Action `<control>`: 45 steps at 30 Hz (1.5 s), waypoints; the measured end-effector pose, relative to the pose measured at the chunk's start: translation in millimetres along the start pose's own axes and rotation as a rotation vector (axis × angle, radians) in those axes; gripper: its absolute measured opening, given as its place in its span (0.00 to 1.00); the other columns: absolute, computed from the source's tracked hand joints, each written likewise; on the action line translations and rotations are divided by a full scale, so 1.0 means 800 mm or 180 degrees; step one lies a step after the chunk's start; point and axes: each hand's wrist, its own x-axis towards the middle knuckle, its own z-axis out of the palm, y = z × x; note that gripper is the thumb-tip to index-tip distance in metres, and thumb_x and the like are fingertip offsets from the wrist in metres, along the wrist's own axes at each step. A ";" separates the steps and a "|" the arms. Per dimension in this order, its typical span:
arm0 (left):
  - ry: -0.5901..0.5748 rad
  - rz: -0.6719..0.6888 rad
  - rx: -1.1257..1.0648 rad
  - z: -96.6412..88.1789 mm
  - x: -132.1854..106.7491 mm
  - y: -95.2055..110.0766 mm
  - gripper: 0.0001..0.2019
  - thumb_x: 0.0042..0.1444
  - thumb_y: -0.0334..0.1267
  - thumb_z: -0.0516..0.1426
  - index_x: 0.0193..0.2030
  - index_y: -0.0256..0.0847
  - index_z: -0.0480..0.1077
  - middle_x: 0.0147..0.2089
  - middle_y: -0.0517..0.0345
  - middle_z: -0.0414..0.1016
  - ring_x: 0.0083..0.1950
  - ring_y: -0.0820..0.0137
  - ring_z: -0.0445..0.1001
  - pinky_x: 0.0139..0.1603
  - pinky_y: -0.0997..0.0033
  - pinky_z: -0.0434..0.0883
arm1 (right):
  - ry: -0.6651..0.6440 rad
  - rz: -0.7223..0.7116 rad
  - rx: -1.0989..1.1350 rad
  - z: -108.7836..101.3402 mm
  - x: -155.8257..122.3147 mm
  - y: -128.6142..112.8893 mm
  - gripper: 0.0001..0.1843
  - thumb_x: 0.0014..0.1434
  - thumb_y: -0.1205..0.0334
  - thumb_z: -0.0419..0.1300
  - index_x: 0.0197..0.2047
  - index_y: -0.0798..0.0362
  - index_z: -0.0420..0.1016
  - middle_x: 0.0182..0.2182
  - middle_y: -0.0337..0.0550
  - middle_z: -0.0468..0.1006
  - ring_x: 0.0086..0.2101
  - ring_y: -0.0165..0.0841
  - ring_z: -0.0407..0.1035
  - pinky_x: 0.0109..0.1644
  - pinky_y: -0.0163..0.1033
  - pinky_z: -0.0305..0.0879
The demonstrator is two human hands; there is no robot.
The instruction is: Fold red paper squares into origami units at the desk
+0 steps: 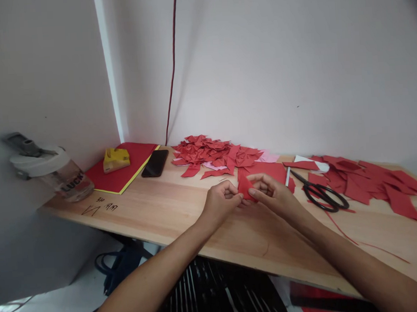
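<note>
A small folded piece of red paper (245,186) is pinched between both hands, just above the table. My left hand (222,198) grips its left edge with thumb and fingers. On the other side, my right hand (270,192) presses the thumb against it, fingers curled behind. Right behind the hands lies a flat red paper sheet (271,170). A heap of folded red paper pieces (208,152) is spread beyond, near the wall. Black-handled scissors (324,197) rest to the right of my right hand, their blades pointing back and left.
Red paper scraps (361,177) cover the table's right side. Thin red strips (343,230) lie nearer. At left are a black phone (155,163), a yellow packet (116,159) on red and yellow sheets (107,180), and a clear bottle (67,181). A red cord (173,73) hangs down the wall.
</note>
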 end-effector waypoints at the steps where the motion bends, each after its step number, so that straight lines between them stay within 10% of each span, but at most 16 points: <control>1: -0.0027 0.0001 0.0062 0.000 -0.001 0.000 0.09 0.49 0.34 0.61 0.28 0.39 0.63 0.26 0.58 0.78 0.30 0.69 0.80 0.35 0.72 0.75 | -0.0016 -0.0043 -0.0087 0.000 0.000 0.000 0.23 0.54 0.44 0.65 0.45 0.52 0.71 0.29 0.40 0.78 0.28 0.32 0.73 0.33 0.37 0.69; 14: -0.0355 -0.0088 0.0445 0.006 -0.004 0.000 0.06 0.48 0.32 0.61 0.27 0.39 0.65 0.25 0.59 0.77 0.28 0.69 0.78 0.32 0.74 0.71 | 0.0295 -0.0358 -0.0668 -0.004 -0.003 -0.003 0.15 0.58 0.48 0.61 0.31 0.52 0.74 0.27 0.41 0.77 0.28 0.32 0.69 0.31 0.36 0.66; 45: -0.0136 0.0230 0.0948 0.001 -0.004 0.006 0.09 0.53 0.38 0.59 0.25 0.38 0.67 0.24 0.61 0.72 0.27 0.73 0.70 0.31 0.75 0.65 | 0.0323 -0.0370 -0.0804 -0.004 -0.008 -0.013 0.17 0.59 0.46 0.60 0.34 0.51 0.82 0.28 0.42 0.82 0.36 0.40 0.77 0.44 0.43 0.73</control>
